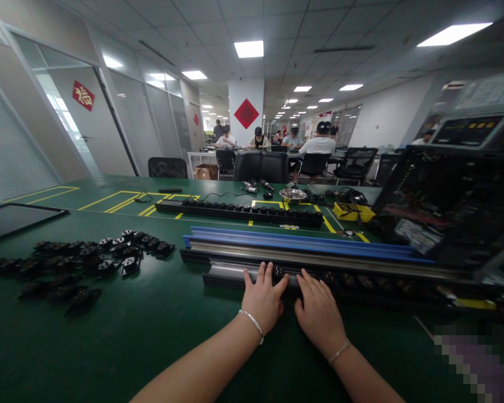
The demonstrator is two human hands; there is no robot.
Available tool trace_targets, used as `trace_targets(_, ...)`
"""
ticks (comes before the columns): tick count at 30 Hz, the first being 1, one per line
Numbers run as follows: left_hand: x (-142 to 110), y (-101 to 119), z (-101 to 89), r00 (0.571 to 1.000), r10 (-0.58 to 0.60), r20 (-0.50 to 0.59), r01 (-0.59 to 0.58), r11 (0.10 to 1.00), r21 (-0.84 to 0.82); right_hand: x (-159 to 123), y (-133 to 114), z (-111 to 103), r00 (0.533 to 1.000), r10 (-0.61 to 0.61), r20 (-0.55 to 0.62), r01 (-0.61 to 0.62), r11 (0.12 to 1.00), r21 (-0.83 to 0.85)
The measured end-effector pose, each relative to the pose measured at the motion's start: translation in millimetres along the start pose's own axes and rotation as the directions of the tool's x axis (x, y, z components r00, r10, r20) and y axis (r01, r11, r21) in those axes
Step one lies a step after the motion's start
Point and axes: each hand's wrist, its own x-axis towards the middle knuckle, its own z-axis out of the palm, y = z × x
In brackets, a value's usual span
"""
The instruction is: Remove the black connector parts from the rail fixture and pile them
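My left hand (262,299) rests on a grey metal rail (227,274) near the table's front, its fingers spread. To its right, my right hand (319,305) lies over the same rail with fingers stretched out, the thumb apart. Between the hands a small black part (279,272) sits in the rail; fingers partly cover it. More small dark parts (348,280) line the rail to the right. Just behind run another black-and-silver rail (243,253) and a blue rail (277,239). Neither hand visibly grips anything.
Many loose black parts (88,254) lie on the green table (151,336) at left. Farther back are a long rail with black parts (252,212), a metal bowl (293,195) and a yellow box (353,212). Dark equipment (437,196) stands right. Several people sit beyond.
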Motion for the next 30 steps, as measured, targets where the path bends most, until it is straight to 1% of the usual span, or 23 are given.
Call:
trace_targets(10,-5.8,-13.1,-4.1,0.999,-0.027,0.018,0.026,0.999,0.041,3.1,-3.4,-7.0,0.999,0.029,0.04,-0.03,0.999,0.033)
trace_targets(17,-9.7,-19.6,-6.6,0.998,-0.061,0.024,0.059,0.997,0.05,3.6,-2.8,-6.6,0.998,0.021,0.053,-0.022,0.999,0.025)
trace_targets(26,-13.2,-32.1,-12.5,0.997,-0.071,0.043,0.066,0.992,0.108,3.7,-2.8,-8.4,0.997,0.035,0.068,-0.038,0.998,0.043)
trace_targets(30,-15.9,-38.8,-13.6,0.997,-0.077,0.029,0.073,0.99,0.122,3.9,-2.7,-8.3,0.997,0.038,0.071,-0.042,0.998,0.048)
